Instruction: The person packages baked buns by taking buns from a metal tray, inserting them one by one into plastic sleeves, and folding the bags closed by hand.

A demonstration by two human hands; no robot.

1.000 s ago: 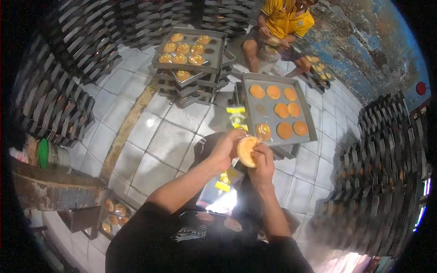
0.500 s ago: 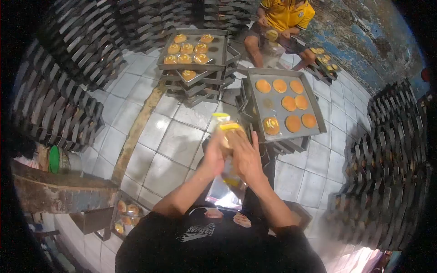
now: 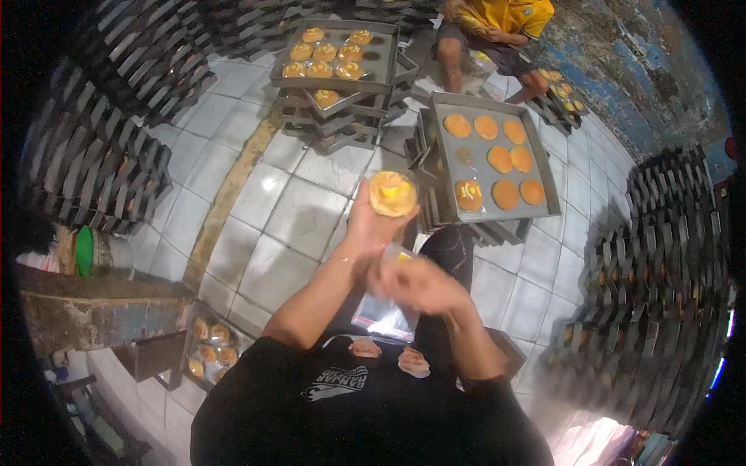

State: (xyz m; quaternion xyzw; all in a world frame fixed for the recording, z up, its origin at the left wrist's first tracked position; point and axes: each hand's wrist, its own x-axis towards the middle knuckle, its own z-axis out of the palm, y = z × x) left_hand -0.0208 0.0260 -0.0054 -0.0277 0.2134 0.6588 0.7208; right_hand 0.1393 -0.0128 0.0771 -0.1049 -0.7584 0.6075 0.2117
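My left hand (image 3: 371, 229) is stretched forward and holds a round bun (image 3: 392, 194), its face turned up with a yellow patch in the middle. Clear wrapping seems to surround the bun. Closer to my body, my right hand (image 3: 418, 283) is smeared by motion, so its fingers cannot be made out. It hovers over the shiny clear plastic bags (image 3: 385, 317) on my lap. A bit of clear plastic with yellow print (image 3: 402, 255) shows just beyond its fingers; whether the hand grips it is unclear.
A metal tray of plain buns (image 3: 497, 208) and one wrapped bun (image 3: 469, 196) tops a stack at front right. Another tray of wrapped buns (image 3: 373, 81) stands farther left. A person in a yellow shirt (image 3: 513, 19) sits beyond. Tall tray stacks (image 3: 645, 311) line the sides.
My hands were together around the bun; now they are apart. The left keeps the bun, turned face up, while the right has drawn back toward the bags on my lap.
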